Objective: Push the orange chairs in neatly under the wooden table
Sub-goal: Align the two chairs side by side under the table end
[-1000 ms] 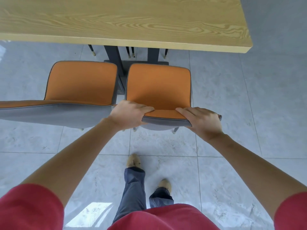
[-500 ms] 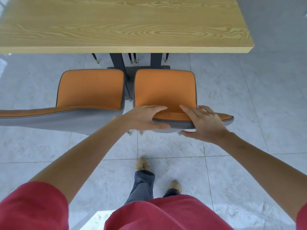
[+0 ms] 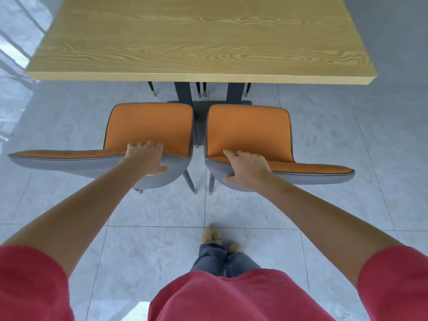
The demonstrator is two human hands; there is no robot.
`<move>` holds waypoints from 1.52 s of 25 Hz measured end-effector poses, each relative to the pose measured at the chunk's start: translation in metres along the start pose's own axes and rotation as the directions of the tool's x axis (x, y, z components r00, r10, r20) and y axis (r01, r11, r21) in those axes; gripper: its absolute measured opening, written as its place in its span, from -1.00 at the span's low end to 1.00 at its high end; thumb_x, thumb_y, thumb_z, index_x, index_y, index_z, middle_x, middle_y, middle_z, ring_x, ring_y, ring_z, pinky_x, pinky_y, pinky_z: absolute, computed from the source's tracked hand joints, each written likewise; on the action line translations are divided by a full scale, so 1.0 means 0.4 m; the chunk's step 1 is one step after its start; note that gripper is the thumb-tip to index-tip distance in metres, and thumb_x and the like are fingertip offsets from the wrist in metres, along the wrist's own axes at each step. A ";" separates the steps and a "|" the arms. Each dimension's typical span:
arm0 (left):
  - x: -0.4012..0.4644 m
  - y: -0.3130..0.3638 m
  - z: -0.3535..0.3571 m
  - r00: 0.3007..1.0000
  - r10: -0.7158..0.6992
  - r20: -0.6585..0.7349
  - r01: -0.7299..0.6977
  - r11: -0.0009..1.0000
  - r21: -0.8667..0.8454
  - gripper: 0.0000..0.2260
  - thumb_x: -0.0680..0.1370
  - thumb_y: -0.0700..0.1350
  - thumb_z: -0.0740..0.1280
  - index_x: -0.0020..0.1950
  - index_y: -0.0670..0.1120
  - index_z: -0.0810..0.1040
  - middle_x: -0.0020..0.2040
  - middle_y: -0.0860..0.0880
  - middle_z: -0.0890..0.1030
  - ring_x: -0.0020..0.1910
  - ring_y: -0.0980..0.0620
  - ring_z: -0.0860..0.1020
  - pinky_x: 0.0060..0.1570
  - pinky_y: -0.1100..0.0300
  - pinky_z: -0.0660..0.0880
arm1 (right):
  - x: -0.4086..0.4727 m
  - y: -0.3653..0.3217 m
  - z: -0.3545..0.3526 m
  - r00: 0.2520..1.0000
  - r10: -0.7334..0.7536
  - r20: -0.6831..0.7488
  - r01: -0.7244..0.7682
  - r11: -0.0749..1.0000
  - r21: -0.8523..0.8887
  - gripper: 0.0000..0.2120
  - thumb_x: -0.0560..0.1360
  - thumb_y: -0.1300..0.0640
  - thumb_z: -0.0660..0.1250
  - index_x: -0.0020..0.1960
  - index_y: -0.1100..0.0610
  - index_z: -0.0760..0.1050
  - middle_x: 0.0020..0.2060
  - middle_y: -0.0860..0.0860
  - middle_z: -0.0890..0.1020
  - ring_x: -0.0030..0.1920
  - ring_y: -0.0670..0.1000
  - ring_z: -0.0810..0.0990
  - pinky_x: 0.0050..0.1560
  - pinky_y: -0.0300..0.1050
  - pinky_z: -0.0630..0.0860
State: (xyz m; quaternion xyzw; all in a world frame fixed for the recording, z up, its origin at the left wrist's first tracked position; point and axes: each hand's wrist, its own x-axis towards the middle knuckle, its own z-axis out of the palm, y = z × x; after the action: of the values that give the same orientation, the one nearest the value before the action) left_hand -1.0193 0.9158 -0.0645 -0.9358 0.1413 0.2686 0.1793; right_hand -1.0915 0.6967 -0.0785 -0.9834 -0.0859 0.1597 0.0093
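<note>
Hands, left hand [image 3: 146, 158] and right hand [image 3: 246, 169], each grip a curved orange-upholstered chair back.

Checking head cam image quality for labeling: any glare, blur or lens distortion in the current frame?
Head view: strong wide-angle warp, the wooden table edge bows and both chair backs stretch sideways; bright window glare streaks the floor at upper left; the left hand is slightly soft, the right hand a bit sharper; light is even and diffuse, with only faint shadows under the orange chairs.
</note>
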 end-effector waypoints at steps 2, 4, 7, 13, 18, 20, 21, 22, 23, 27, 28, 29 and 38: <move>0.001 -0.010 0.018 0.998 -0.018 -0.056 0.018 1.000 0.003 -0.54 0.54 0.06 0.27 0.37 -0.12 0.35 0.29 -0.11 0.48 0.28 -0.15 0.45 0.21 0.00 0.39 | 0.005 -0.015 -0.005 1.000 -0.005 -0.007 0.005 1.000 0.001 -0.48 0.51 -0.05 0.27 0.39 0.14 0.28 0.08 0.10 0.58 0.06 0.12 0.59 -0.07 -0.06 0.52; -0.001 -0.010 0.019 0.996 -0.015 -0.087 0.013 1.000 -0.015 -0.65 0.55 -0.07 0.27 0.32 -0.12 0.40 0.24 -0.12 0.51 0.25 -0.14 0.47 0.16 0.04 0.40 | 0.012 -0.029 -0.015 0.999 0.010 0.031 -0.010 1.000 -0.004 -0.54 0.53 0.02 0.27 0.37 0.16 0.31 0.10 0.11 0.57 0.09 0.13 0.58 -0.07 -0.07 0.50; -0.001 -0.019 0.028 0.995 0.002 -0.099 -0.006 0.999 -0.047 -0.68 0.55 -0.19 0.26 0.31 -0.13 0.42 0.19 -0.13 0.55 0.19 -0.14 0.51 -0.02 0.08 0.42 | 0.013 -0.053 -0.019 0.994 0.052 0.092 -0.050 0.998 -0.024 -0.64 0.54 0.09 0.25 0.30 0.18 0.36 0.11 0.12 0.57 0.11 0.15 0.57 -0.14 -0.10 0.41; 0.006 -0.075 0.031 0.996 0.064 -0.063 -0.071 0.990 -0.123 -0.73 0.52 -0.05 0.30 0.15 -0.15 0.51 0.08 -0.14 0.60 0.07 -0.16 0.56 -0.15 0.08 0.42 | 0.044 -0.095 -0.028 0.976 0.123 0.180 -0.111 0.991 -0.071 -0.86 0.56 0.18 0.23 0.09 0.19 0.46 -0.01 0.15 0.56 0.09 0.16 0.57 -0.18 -0.11 0.35; 0.024 -0.097 0.045 0.957 0.232 -0.171 -0.238 0.971 -0.010 -0.76 0.58 -0.08 0.23 0.20 -0.14 0.50 0.08 -0.13 0.61 0.07 -0.12 0.59 -0.09 0.11 0.47 | 0.071 -0.140 -0.038 0.962 0.192 0.195 -0.158 0.971 -0.177 -0.79 0.57 0.22 0.23 0.20 0.18 0.44 -0.14 0.08 0.52 -0.13 0.09 0.51 -0.21 -0.16 0.33; 0.028 -0.103 0.049 0.938 0.295 -0.184 -0.295 0.955 0.026 -0.77 0.60 -0.11 0.18 0.17 -0.16 0.51 0.07 -0.14 0.62 0.06 -0.12 0.59 -0.11 0.13 0.45 | 0.085 -0.154 -0.036 0.951 0.218 0.220 -0.170 0.961 -0.217 -0.79 0.55 0.30 0.23 0.17 0.19 0.48 -0.28 0.04 0.43 -0.18 0.05 0.42 -0.20 -0.18 0.33; 0.028 -0.109 0.049 0.928 0.321 -0.190 -0.319 0.947 0.039 -0.77 0.61 -0.12 0.15 0.15 -0.17 0.52 0.06 -0.15 0.62 0.05 -0.13 0.59 -0.15 0.14 0.41 | 0.090 -0.163 -0.033 0.948 0.224 0.224 -0.173 0.958 -0.227 -0.78 0.54 0.33 0.23 0.16 0.19 0.48 -0.33 0.04 0.40 -0.19 0.05 0.41 -0.20 -0.18 0.33; 0.030 -0.116 0.050 0.918 0.341 -0.200 -0.339 0.940 0.045 -0.76 0.61 -0.12 0.13 0.13 -0.18 0.52 0.03 -0.15 0.63 0.02 -0.14 0.59 -0.17 0.15 0.38 | 0.092 -0.172 -0.034 0.945 0.236 0.225 -0.184 0.956 -0.228 -0.76 0.53 0.35 0.24 0.16 0.19 0.48 -0.32 0.04 0.43 -0.19 0.04 0.41 -0.21 -0.18 0.33; 0.033 -0.123 0.047 0.909 0.357 -0.214 -0.355 0.934 0.049 -0.76 0.62 -0.12 0.11 0.11 -0.18 0.52 -0.01 -0.15 0.63 -0.03 -0.14 0.59 -0.19 0.14 0.36 | 0.093 -0.181 -0.035 0.941 0.255 0.223 -0.206 0.953 -0.221 -0.75 0.52 0.35 0.25 0.17 0.19 0.48 -0.24 0.06 0.51 -0.18 0.04 0.40 -0.21 -0.18 0.34; 0.035 -0.131 0.049 0.875 0.420 -0.238 -0.423 0.905 0.042 -0.82 0.61 -0.16 0.13 -0.01 -0.16 0.50 -0.32 -0.09 0.45 -0.21 -0.12 0.46 -0.24 0.12 0.33 | 0.093 -0.183 -0.034 0.936 0.282 0.210 -0.228 0.942 -0.249 -0.71 0.52 0.37 0.21 0.19 0.15 0.46 0.03 0.09 0.62 -0.13 0.09 0.48 -0.20 -0.16 0.34; 0.034 -0.134 0.051 0.873 0.423 -0.242 -0.426 0.904 0.043 -0.82 0.61 -0.15 0.14 0.00 -0.17 0.52 -0.26 -0.12 0.51 -0.17 -0.15 0.50 -0.23 0.11 0.34 | 0.091 -0.185 -0.029 0.939 0.272 0.211 -0.214 0.941 -0.262 -0.70 0.52 0.37 0.20 0.20 0.14 0.45 0.04 0.09 0.61 -0.07 0.10 0.53 -0.20 -0.15 0.34; 0.033 -0.135 0.053 0.872 0.423 -0.244 -0.424 0.904 0.055 -0.80 0.61 -0.14 0.15 0.04 -0.19 0.53 -0.15 -0.15 0.58 -0.11 -0.16 0.55 -0.20 0.11 0.36 | 0.087 -0.186 -0.024 0.943 0.257 0.213 -0.193 0.940 -0.281 -0.70 0.52 0.36 0.20 0.20 0.13 0.44 0.04 0.08 0.62 -0.05 0.11 0.56 -0.22 -0.14 0.33; -0.010 -0.056 0.074 0.841 0.505 -0.195 -0.477 0.861 0.177 -0.82 0.62 -0.15 0.19 0.10 -0.20 0.51 0.02 -0.16 0.62 0.02 -0.13 0.57 -0.18 0.15 0.35 | 0.054 -0.187 0.002 0.975 0.079 0.207 0.007 0.923 -0.385 -0.70 0.56 0.29 0.16 0.25 0.11 0.42 -0.02 0.07 0.65 -0.05 0.08 0.62 -0.45 -0.22 0.25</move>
State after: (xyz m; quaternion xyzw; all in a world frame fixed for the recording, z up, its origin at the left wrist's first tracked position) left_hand -1.0279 0.9487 -0.0798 -0.8805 0.4127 0.1841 0.1431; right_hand -1.0840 0.7740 -0.0823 -0.9440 -0.0978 0.2471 -0.1954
